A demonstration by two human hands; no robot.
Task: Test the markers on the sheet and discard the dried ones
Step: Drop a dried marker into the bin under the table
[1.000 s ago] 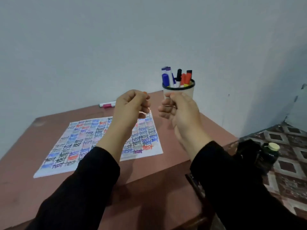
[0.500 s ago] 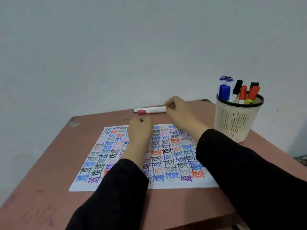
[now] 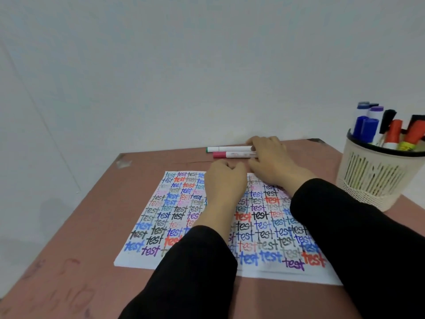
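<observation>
Right hand grip: the right hand (image 3: 270, 157) reaches to the far edge of the table (image 3: 80, 226). Its fingers are bent over the right ends of two markers and touch them. I cannot tell whether they pinch one or only rest there.
Left hand grip: the left hand (image 3: 224, 178) rests knuckles-up on the far edge of the sheet (image 3: 161, 217) with its fingers curled under. I cannot tell whether anything is inside them.
Pen holder: a cream slotted basket with a black rim (image 3: 372, 178) stands at the table's right side, well apart from the hands. Markers stand upright in it: blue caps (image 3: 365, 128), a purple cap (image 3: 376, 111), a black cap (image 3: 388, 116) and orange caps (image 3: 394, 132).
Green-capped marker: the green-capped marker (image 3: 230, 148) lies flat beyond the sheet. Its long axis runs left to right and its cap points left.
Pink-capped marker: the pink-capped marker (image 3: 234, 154) lies just beside the green one on the near side. It is parallel to it, with its cap also to the left.
Sheet: it lies flat mid-table under both black sleeves (image 3: 197, 261).
Writing: the word "test" is repeated in rows across the sheet in blue, black, orange-red, purple, grey and pink. The print on the pink marker's barrel is too small to read.
</observation>
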